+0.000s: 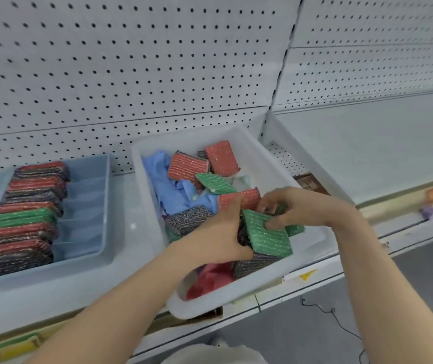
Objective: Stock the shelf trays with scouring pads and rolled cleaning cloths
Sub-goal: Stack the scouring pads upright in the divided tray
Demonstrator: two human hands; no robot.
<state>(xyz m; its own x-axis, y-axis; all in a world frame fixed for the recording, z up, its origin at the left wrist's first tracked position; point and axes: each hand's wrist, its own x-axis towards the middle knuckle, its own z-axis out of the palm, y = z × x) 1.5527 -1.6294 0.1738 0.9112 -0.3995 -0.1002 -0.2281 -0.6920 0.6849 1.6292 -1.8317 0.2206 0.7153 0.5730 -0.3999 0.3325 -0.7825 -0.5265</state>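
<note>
At the frame centre my right hand [296, 206] pinches the green pad [265, 236] and my left hand [218, 232] clasps dark pads [242, 236], so I should align them flat before lifting.

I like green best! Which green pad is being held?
The nearer green pad, pinched by the right hand; the farther green pad lies loose, untouched.
</note>
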